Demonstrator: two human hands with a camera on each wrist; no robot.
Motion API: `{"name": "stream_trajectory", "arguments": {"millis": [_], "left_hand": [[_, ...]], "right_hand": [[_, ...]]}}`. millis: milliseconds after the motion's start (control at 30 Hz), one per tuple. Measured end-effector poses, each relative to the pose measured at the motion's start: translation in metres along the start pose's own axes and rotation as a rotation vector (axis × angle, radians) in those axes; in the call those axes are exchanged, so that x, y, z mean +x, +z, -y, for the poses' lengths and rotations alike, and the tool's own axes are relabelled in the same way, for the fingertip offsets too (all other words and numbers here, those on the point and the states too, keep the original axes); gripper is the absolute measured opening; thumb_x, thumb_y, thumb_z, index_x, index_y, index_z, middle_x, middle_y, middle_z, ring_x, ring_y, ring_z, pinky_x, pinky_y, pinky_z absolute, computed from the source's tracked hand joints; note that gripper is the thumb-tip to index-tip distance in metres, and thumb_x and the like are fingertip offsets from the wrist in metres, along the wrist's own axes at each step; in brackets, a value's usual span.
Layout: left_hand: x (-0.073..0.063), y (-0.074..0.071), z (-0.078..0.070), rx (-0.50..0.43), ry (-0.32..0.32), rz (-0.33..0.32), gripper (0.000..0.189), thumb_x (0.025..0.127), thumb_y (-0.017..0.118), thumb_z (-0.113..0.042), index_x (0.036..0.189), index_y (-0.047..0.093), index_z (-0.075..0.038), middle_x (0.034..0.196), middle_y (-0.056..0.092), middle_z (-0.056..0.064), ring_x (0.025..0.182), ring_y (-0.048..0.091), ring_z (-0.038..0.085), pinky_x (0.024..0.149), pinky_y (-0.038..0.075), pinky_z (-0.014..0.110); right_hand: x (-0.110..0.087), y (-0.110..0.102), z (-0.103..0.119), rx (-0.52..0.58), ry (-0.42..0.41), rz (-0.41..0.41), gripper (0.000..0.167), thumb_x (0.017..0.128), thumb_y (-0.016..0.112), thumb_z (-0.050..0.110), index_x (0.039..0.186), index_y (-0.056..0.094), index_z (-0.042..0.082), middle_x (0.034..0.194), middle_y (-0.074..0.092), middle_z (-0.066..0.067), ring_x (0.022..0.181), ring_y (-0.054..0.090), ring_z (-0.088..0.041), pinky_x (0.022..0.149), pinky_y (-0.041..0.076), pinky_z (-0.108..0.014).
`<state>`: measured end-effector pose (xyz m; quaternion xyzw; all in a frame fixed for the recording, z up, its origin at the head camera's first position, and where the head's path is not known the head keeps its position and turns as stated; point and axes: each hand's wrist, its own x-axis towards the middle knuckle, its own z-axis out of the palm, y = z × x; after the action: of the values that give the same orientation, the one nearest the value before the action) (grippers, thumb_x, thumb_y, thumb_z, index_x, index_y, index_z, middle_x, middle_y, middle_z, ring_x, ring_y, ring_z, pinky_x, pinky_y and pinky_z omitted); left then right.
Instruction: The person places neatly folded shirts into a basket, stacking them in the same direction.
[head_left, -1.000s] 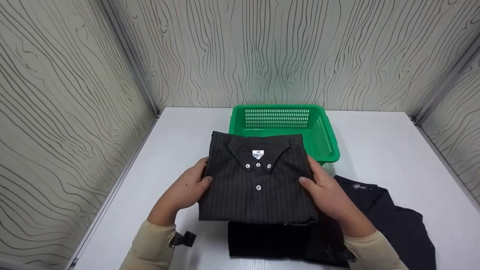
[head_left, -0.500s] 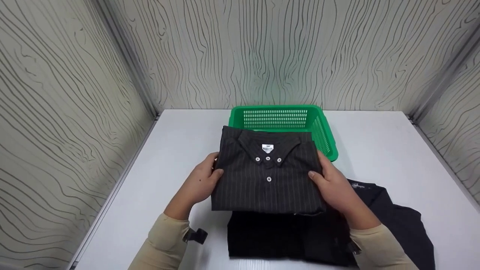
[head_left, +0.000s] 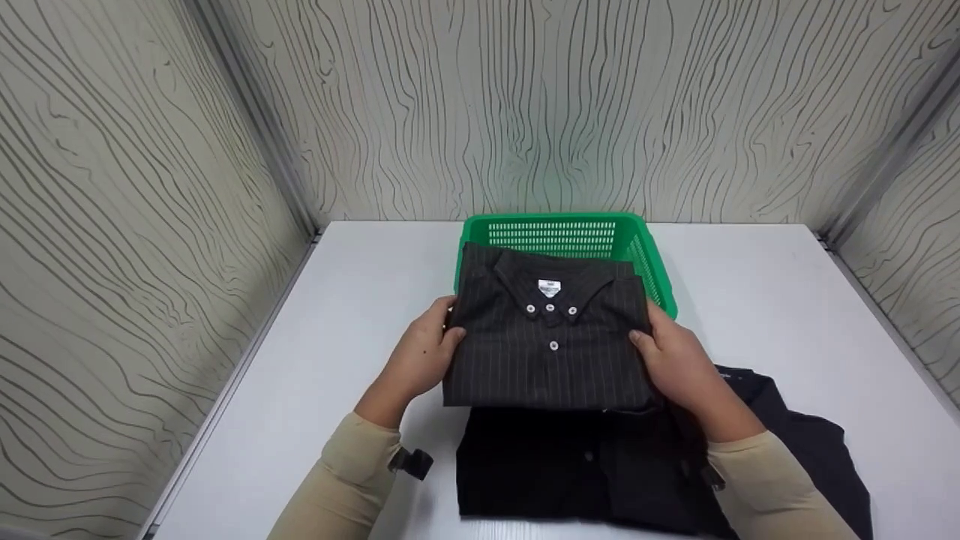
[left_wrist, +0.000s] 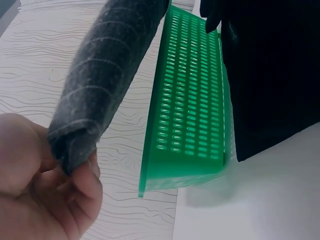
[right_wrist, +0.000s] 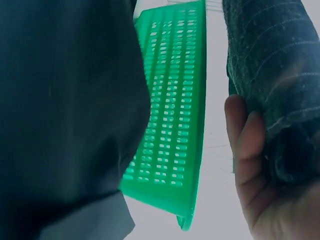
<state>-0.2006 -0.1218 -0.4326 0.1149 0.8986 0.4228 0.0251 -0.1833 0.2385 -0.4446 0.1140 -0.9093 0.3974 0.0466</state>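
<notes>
Between both hands is a folded dark pinstriped shirt [head_left: 551, 367], collar away from the person, with white buttons and a white label. The left hand [head_left: 424, 349] grips its left edge, thumb on top. On the opposite edge the right hand [head_left: 675, 360] holds it the same way. The left wrist view shows fingers curled under the rolled side of the shirt [left_wrist: 100, 75]; in the right wrist view fingers support the shirt [right_wrist: 280, 65] from below. In the head view it overlaps the near part of a green plastic basket [head_left: 551, 217], hiding most of the inside.
Dark folded clothing [head_left: 540, 472] lies on the white table [head_left: 315, 337] nearer the person, partly beneath the raised shirt. Another dark garment [head_left: 814, 450] is by the right forearm. Patterned walls [head_left: 525, 105] enclose the table at the back and sides.
Both hands have carried the folded shirt forward and a little to the right, so it covers more of the basket. More of the dark clothing below shows. The basket stays put.
</notes>
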Motion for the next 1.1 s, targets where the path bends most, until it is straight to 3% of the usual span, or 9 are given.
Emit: {"name": "stream_trajectory", "arguments": {"millis": [267,500,667,867,1100], "left_hand": [[0.007,0.004,-0.007,0.086,0.058,-0.073,0.049,0.106,0.056,-0.016,0.151,0.041,-0.007,0.145,0.053,0.015,0.131,0.052,0.025,0.104,0.045,0.043],[0.014,0.008,-0.014,0.148,0.076,-0.145,0.048,0.105,0.057,-0.017,0.15,0.043,-0.007,0.145,0.054,0.013,0.132,0.052,0.025,0.105,0.044,0.042],[0.019,0.01,-0.015,0.178,0.102,-0.181,0.047,0.105,0.057,-0.015,0.149,0.044,-0.007,0.143,0.055,0.013,0.13,0.054,0.025,0.104,0.045,0.041],[0.029,0.012,-0.016,0.158,0.112,-0.214,0.045,0.105,0.058,-0.015,0.147,0.045,-0.007,0.141,0.057,0.012,0.129,0.055,0.024,0.103,0.046,0.041],[0.041,0.011,-0.017,0.168,0.091,-0.238,0.04,0.104,0.059,-0.016,0.142,0.049,-0.008,0.136,0.06,0.012,0.123,0.059,0.023,0.098,0.049,0.041]], "right_hand": [[0.006,-0.003,0.004,-0.103,0.006,-0.048,0.045,0.105,0.051,0.009,0.147,0.039,-0.003,0.133,0.055,-0.036,0.124,0.053,-0.05,0.101,0.041,-0.062],[0.013,-0.008,0.009,-0.206,0.02,-0.073,0.018,0.106,0.051,0.011,0.11,0.048,-0.006,0.102,0.063,-0.034,0.098,0.064,-0.048,0.081,0.049,-0.059],[0.019,-0.013,0.01,-0.281,0.029,-0.063,0.019,0.106,0.052,0.013,0.096,0.048,-0.003,0.084,0.062,-0.027,0.083,0.064,-0.046,0.07,0.048,-0.058],[0.028,-0.024,0.008,-0.285,0.057,-0.031,0.023,0.107,0.05,0.02,0.098,0.051,-0.002,0.08,0.059,-0.019,0.075,0.06,-0.035,0.069,0.047,-0.053],[0.039,-0.034,0.001,-0.22,0.106,0.004,0.032,0.109,0.047,0.028,0.113,0.052,-0.003,0.095,0.061,-0.019,0.084,0.058,-0.032,0.077,0.046,-0.051]]}}
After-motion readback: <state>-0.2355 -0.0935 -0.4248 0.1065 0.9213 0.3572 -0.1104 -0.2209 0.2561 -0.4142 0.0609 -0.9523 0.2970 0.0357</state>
